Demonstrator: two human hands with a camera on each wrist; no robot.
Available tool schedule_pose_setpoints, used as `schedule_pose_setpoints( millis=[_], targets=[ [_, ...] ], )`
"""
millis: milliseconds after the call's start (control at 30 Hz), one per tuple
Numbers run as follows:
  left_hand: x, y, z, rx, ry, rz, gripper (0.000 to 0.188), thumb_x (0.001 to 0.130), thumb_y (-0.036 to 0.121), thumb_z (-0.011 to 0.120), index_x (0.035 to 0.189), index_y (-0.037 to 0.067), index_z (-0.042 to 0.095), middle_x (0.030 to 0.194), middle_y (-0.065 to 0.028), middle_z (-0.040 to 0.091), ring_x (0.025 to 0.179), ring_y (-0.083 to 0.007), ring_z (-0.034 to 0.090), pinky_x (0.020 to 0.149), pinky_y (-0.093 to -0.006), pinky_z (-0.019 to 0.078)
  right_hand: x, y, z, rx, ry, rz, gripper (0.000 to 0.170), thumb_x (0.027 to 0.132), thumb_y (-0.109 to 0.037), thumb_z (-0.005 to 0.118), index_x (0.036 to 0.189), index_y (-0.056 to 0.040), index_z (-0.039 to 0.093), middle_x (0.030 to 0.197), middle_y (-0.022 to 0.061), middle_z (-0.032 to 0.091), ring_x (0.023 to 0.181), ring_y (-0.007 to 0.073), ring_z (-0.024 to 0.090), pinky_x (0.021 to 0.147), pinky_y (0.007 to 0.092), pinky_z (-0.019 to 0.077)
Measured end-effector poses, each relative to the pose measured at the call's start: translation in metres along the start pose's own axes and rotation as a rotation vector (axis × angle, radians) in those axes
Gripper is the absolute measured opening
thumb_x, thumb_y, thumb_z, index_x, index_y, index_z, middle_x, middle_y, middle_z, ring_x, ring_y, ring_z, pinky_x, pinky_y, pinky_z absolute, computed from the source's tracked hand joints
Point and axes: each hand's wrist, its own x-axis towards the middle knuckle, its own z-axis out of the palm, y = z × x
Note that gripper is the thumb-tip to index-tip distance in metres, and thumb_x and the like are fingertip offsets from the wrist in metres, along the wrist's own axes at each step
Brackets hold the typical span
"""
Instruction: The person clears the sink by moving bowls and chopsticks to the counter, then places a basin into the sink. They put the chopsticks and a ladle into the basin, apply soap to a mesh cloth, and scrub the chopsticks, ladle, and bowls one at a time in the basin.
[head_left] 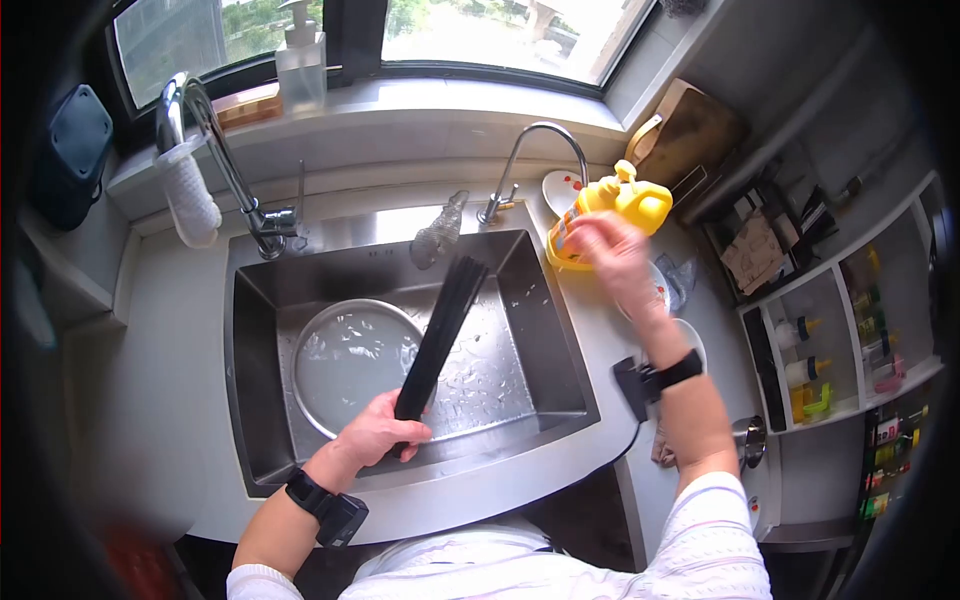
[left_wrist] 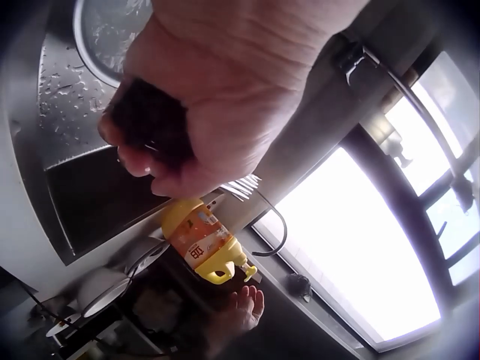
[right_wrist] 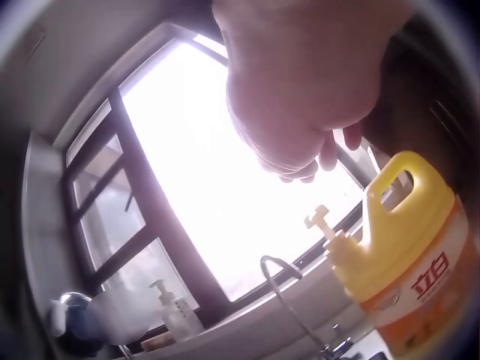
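Note:
A bundle of long black sticks point(head_left: 440, 335) stands slanted over the sink, its lower end gripped by the left hand point(head_left: 380, 430). In the left wrist view the left hand point(left_wrist: 217, 97) is curled round the dark ends point(left_wrist: 150, 124). The right hand point(head_left: 612, 258) is raised by a yellow pump bottle point(head_left: 645, 203) at the sink's right. In the right wrist view the right hand point(right_wrist: 300, 97) hangs above and left of the yellow bottle point(right_wrist: 405, 247), apart from its pump, with fingers loosely bent and nothing seen in them.
A round basin point(head_left: 360, 365) with water lies in the steel sink point(head_left: 500, 385). A large faucet point(head_left: 235, 180) stands at the left, a thin one point(head_left: 540, 130) behind the sink. A crumpled mesh point(head_left: 438, 235) lies on the back rim. Shelves with bottles point(head_left: 800, 370) stand at the right.

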Motion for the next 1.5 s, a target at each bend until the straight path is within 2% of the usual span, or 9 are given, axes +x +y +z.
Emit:
schedule_pose_setpoints(
  millis=[67, 133, 233, 267, 367, 900, 1033, 1200, 1500],
  targets=[
    [0.006, -0.001, 0.012, -0.009, 0.055, 0.027, 0.02, 0.069, -0.003, 0.062, 0.078, 0.004, 0.046, 0.063, -0.0026, 0.046, 0.043, -0.0115, 0.047, 0.038, -0.024, 0.0387, 0.027, -0.006, -0.072, -0.112, 0.122, -0.047, 0.018, 0.079, -0.002, 0.051, 0.094, -0.0047, 0.06, 0.093, 0.0052, 0.061, 0.09, 0.0149, 0.057, 0.081, 0.0262, 0.0447],
    [0.013, -0.001, 0.031, -0.052, 0.068, 0.057, 0.02, 0.069, -0.003, 0.062, 0.079, 0.005, 0.046, 0.064, -0.0029, 0.047, 0.043, -0.0118, 0.048, 0.038, -0.0241, 0.0389, 0.048, 0.013, -0.119, -0.743, 0.071, -0.124, 0.035, 0.074, -0.002, 0.051, 0.108, -0.0105, 0.055, 0.105, 0.0066, 0.059, 0.103, 0.0211, 0.052, 0.091, 0.0359, 0.0393],
    [0.027, -0.007, 0.051, -0.075, 0.073, 0.067, 0.021, 0.069, -0.003, 0.062, 0.081, 0.004, 0.046, 0.063, -0.0032, 0.048, 0.043, -0.0123, 0.049, 0.039, -0.0247, 0.0396, 0.07, 0.057, -0.133, -0.894, -0.188, 0.07, 0.05, 0.073, -0.006, 0.052, 0.121, -0.0172, 0.045, 0.113, 0.0085, 0.055, 0.112, 0.0247, 0.045, 0.096, 0.0473, 0.0291],
    [0.031, -0.008, 0.058, -0.073, 0.078, 0.065, 0.021, 0.069, -0.003, 0.062, 0.081, 0.004, 0.046, 0.063, -0.0032, 0.048, 0.043, -0.0123, 0.049, 0.039, -0.0247, 0.0396, 0.073, 0.064, -0.132, -0.984, -0.241, 0.088, 0.04, 0.075, -0.008, 0.052, 0.115, -0.0149, 0.049, 0.111, 0.0096, 0.055, 0.108, 0.0253, 0.048, 0.092, 0.043, 0.0355],
    [0.042, -0.011, 0.074, -0.101, 0.112, 0.057, 0.021, 0.069, -0.005, 0.062, 0.08, 0.005, 0.048, 0.06, -0.0045, 0.05, 0.041, -0.0144, 0.05, 0.039, -0.0263, 0.0408, 0.082, 0.072, -0.129, -0.977, -0.348, -0.012, 0.019, 0.078, -0.011, 0.051, 0.097, -0.0089, 0.053, 0.095, 0.012, 0.061, 0.092, 0.0289, 0.057, 0.078, 0.0369, 0.0453],
    [0.093, 0.026, 0.138, -0.116, 0.005, 0.069, 0.024, 0.07, -0.001, 0.064, 0.085, 0.004, 0.045, 0.059, -0.0045, 0.049, 0.043, -0.0144, 0.05, 0.041, -0.0262, 0.0405, 0.05, 0.058, -0.164, -0.993, -0.37, 0.249, 0.027, 0.076, -0.013, 0.05, 0.103, -0.0076, 0.053, 0.096, 0.0166, 0.06, 0.093, 0.0298, 0.057, 0.079, 0.0383, 0.0454],
    [0.114, 0.043, 0.164, -0.137, -0.09, 0.089, 0.025, 0.071, 0.0, 0.065, 0.086, 0.004, 0.045, 0.058, -0.0049, 0.048, 0.042, -0.0155, 0.05, 0.042, -0.0281, 0.0407, 0.064, 0.045, -0.187, -0.328, -0.508, 0.258, 0.055, 0.081, -0.029, 0.06, 0.121, 0.0032, 0.041, 0.099, 0.0202, 0.058, 0.096, 0.0214, 0.056, 0.084, 0.0289, 0.0429],
    [0.154, 0.055, 0.197, -0.206, -0.153, 0.169, 0.025, 0.075, 0.003, 0.063, 0.09, 0.005, 0.044, 0.062, -0.0051, 0.048, 0.044, -0.0161, 0.051, 0.043, -0.0284, 0.0417, 0.106, 0.055, -0.144, -0.231, -0.349, 0.095, 0.06, 0.087, -0.051, 0.039, 0.112, 0.0028, 0.05, 0.109, 0.0174, 0.056, 0.104, 0.0277, 0.052, 0.088, 0.0323, 0.04],
    [0.2, 0.068, 0.242, -0.33, -0.203, 0.276, 0.017, 0.079, 0.008, 0.06, 0.088, 0.004, 0.046, 0.065, -0.0051, 0.051, 0.047, -0.0144, 0.053, 0.046, -0.0266, 0.0461, 0.118, 0.079, -0.117, -0.386, -0.316, 0.197, 0.052, 0.091, -0.042, 0.031, 0.094, 0.0042, 0.054, 0.094, 0.0236, 0.057, 0.094, 0.0363, 0.053, 0.082, 0.0401, 0.0404]
  ],
)
